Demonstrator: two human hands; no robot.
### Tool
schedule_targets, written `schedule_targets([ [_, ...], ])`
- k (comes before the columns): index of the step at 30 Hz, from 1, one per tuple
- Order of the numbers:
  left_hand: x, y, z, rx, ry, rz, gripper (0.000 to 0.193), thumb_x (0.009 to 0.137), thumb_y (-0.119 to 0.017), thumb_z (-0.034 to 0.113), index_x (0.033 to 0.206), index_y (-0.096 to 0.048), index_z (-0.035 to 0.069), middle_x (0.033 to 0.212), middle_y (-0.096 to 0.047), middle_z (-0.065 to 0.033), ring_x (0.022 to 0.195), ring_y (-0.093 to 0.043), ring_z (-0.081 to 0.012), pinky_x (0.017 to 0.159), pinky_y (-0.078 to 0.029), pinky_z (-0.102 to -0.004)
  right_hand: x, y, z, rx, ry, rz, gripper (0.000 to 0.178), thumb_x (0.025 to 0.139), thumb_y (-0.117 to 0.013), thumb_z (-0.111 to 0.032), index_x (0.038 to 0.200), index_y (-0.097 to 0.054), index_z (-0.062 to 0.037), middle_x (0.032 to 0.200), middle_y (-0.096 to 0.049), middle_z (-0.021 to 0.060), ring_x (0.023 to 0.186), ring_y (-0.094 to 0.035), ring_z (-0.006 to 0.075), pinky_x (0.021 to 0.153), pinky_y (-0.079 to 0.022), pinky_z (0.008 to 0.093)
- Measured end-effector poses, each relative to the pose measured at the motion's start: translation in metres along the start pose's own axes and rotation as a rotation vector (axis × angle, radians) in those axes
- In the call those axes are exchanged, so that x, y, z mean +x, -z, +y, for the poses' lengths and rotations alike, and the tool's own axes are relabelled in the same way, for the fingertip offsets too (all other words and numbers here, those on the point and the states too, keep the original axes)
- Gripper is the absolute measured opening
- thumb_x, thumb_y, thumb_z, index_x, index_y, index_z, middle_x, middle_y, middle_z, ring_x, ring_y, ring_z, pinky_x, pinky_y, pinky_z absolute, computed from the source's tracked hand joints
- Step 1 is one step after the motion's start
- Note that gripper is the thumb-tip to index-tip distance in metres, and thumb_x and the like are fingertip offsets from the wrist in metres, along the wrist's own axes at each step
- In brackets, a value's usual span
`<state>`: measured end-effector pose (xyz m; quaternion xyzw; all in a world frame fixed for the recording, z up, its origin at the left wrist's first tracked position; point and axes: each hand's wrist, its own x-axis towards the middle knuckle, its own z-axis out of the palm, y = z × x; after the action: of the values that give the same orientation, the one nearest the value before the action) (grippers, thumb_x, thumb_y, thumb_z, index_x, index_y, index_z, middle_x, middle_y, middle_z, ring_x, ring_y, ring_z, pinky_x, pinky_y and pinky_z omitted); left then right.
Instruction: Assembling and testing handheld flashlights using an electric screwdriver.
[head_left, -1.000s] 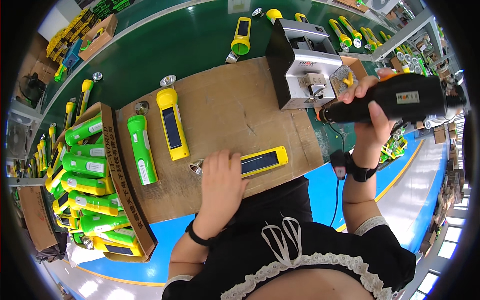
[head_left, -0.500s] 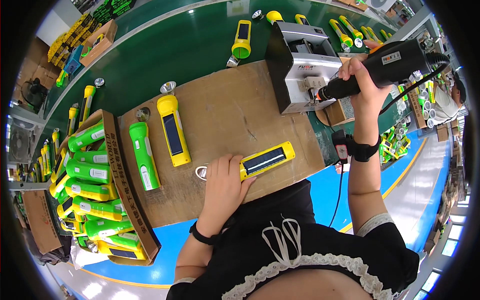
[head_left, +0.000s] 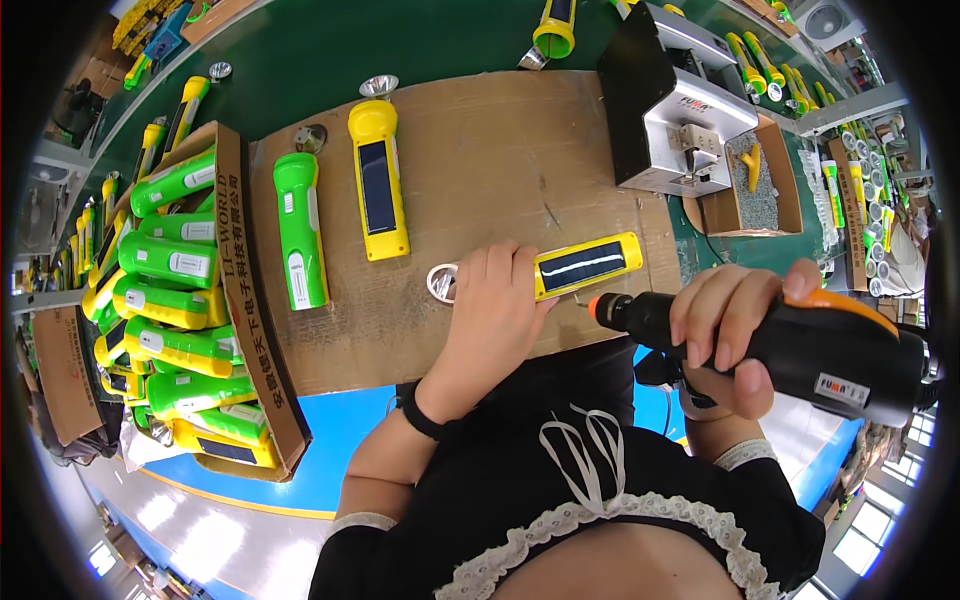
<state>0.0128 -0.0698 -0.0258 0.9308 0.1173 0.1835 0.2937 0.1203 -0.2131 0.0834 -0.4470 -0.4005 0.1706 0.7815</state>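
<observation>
My left hand (head_left: 495, 312) is closed over the head end of a yellow flashlight (head_left: 588, 264), which lies on the cardboard with its dark solar panel up. A loose reflector (head_left: 442, 283) pokes out past my fingers on the left. In my right hand (head_left: 728, 325) is a black electric screwdriver (head_left: 840, 350) with an orange lever. Its bit points left, close to the flashlight's near edge; I cannot tell whether a screw sits on it. Farther left on the cardboard lie another yellow flashlight (head_left: 379, 185) and a green flashlight (head_left: 299, 230).
A carton (head_left: 232, 260) full of green and yellow flashlights stands on the left. A grey and black screw feeder (head_left: 675, 120) stands far right, with a small box of screws (head_left: 780, 195) beside it. More flashlights (head_left: 752, 65) and reflectors lie along the green bench.
My right hand has drawn the screwdriver away from the screw feeder, back toward me and beside the flashlight. My left hand stays on the flashlight. The whole view has shifted.
</observation>
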Motion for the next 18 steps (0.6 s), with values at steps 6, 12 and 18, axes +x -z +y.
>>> schedule_targets([
  [6, -0.005, -0.003, -0.002, -0.041, 0.0, 0.037, 0.046, 0.07, -0.069, 0.012, 0.109, -0.051, -0.001, 0.104, -0.048, -0.0175, 0.095, -0.047, -0.0357, 0.084, -0.038, -0.0431, -0.003, -0.011, 0.014, 0.051, -0.05, -0.055, 0.053, 0.077, -0.068, -0.012, 0.116, -0.032, -0.0127, 0.065, -0.051, 0.002, 0.062, -0.055, 0.0187, 0.064, -0.048, 0.0363],
  [12, -0.012, -0.012, -0.004, -0.029, -0.023, 0.083, 0.05, 0.064, -0.067, 0.005, 0.111, -0.05, -0.001, 0.106, -0.047, -0.017, 0.099, -0.046, -0.0354, 0.087, -0.037, -0.0437, -0.005, -0.015, 0.02, -0.031, -0.116, -0.075, 0.051, 0.076, -0.064, -0.011, 0.113, -0.028, -0.0103, 0.065, -0.05, 0.0021, 0.063, -0.055, 0.0185, 0.067, -0.049, 0.0369],
  [18, -0.015, -0.013, -0.003, 0.004, -0.046, 0.089, 0.054, 0.063, -0.067, 0.004, 0.113, -0.048, -0.001, 0.108, -0.046, -0.0164, 0.102, -0.045, -0.0346, 0.089, -0.036, -0.0434, -0.007, -0.015, 0.022, -0.061, -0.102, -0.079, 0.05, 0.077, -0.063, -0.01, 0.112, -0.028, -0.01, 0.068, -0.051, 0.0031, 0.065, -0.056, 0.0186, 0.069, -0.049, 0.0363],
])
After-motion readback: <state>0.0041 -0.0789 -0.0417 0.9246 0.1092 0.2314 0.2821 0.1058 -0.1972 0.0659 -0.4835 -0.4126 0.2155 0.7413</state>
